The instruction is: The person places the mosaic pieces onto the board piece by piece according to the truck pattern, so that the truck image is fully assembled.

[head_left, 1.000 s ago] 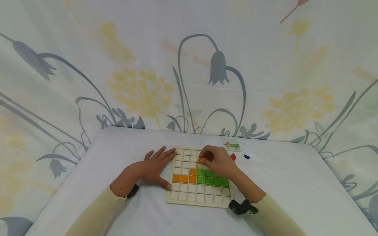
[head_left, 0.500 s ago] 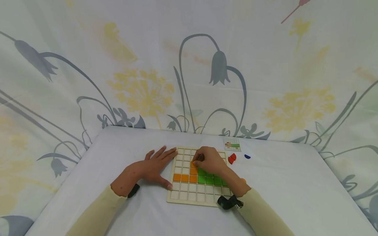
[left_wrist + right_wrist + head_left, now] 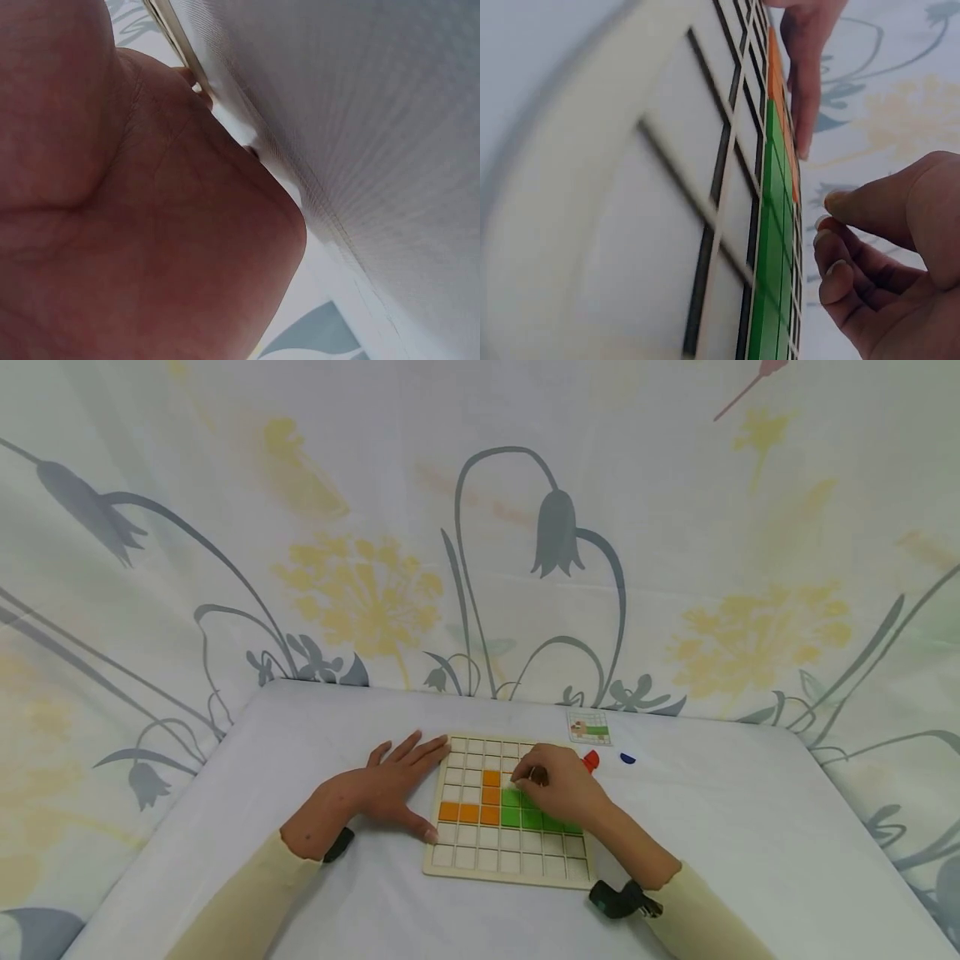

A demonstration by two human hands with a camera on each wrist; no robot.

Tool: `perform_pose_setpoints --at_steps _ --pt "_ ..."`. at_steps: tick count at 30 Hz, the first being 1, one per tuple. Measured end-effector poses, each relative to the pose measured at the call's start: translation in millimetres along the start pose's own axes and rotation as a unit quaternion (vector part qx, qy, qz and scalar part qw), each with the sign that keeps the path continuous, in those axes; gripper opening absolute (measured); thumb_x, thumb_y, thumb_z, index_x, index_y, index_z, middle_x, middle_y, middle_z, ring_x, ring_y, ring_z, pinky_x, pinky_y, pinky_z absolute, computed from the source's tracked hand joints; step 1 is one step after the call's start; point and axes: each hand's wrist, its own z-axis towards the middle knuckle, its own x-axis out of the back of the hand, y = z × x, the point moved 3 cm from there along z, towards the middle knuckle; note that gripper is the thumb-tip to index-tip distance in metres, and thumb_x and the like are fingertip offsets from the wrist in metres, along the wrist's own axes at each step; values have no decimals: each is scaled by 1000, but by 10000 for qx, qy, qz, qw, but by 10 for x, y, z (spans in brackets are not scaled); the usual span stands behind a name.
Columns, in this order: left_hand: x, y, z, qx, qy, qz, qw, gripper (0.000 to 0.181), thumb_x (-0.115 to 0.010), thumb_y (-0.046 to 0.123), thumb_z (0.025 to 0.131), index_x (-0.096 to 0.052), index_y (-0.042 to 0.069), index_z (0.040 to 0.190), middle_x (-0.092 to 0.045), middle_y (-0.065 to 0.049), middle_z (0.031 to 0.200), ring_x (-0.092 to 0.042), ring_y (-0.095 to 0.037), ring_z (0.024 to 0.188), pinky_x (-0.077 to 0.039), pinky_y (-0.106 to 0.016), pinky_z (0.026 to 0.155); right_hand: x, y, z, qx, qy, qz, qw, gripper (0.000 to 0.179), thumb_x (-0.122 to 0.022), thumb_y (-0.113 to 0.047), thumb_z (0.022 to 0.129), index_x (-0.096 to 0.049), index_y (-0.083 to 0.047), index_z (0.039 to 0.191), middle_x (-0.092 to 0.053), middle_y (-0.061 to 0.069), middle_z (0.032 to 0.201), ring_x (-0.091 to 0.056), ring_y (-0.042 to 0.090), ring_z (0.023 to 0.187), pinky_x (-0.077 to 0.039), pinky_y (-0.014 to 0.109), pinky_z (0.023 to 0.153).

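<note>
no readable text, labels, brands, numbers or signs

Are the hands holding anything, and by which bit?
Nothing seems held: the right hand shows no piece between its fingers. The left hand is spread out, only touching the board.

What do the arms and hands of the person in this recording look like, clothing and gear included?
Long, plain, pale yellow sleeves reach the wrists. The left hand and right hand show no gloves. A black, bent-shaped device sits at the right wrist; a dark piece shows partly below the left.
</note>
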Motion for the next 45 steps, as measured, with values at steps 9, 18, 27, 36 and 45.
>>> perform_pose_setpoints --at_steps 9,18,27,36,45 --pt "-4 -7 -3 31 22 -39 10000 128 -85 69 79 -16 15 172 -7 -1 180 2 -37 165 -4 -69 124 322 304 -433 -395 143 -130 9990 14 -78 -4 95 -80 -17 93 -68 -11 89 -59 6 79 -51 27 70" --pt "-2 -8 -5 -16 -9 -120 9999 129 -85 69 79 -15 15 172 -6 -2 180 3 -38 165 -3 -71 123 603 643 -836 -69 -199 129 9997 28 -69 7 95 -79 -18 103 -69 -8 99 -60 7 85 -54 24 74" --pt "-6 -14 8 21 8 -13 10000 130 -85 71 78 -15 16 172 -7 -1 180 2 -39 164 -5 -72 123 669 782 -1037 238 -623 58 9978 34 -77 1 94 -80 -24 117 -62 -9 109 -58 7 88 -52 24 75" --pt "-14 -15 10 -19 25 -3 10000 129 -85 70 78 -16 16 172 -8 -1 180 1 -38 165 -6 -71 124 658 799 -1041 75 -599 166 9980 31 -80 -1 92 -79 -24 113 -62 -9 106 -58 10 87 -51 23 71" --pt "-10 -17 8 -19 16 2 10000 129 -84 70 78 -16 15 172 -8 -1 180 1 -39 164 -6 -72 123 660 788 -959 124 -267 221 9993 24 -79 -2 94 -77 -17 112 -66 -7 102 -59 8 84 -52 24 71"
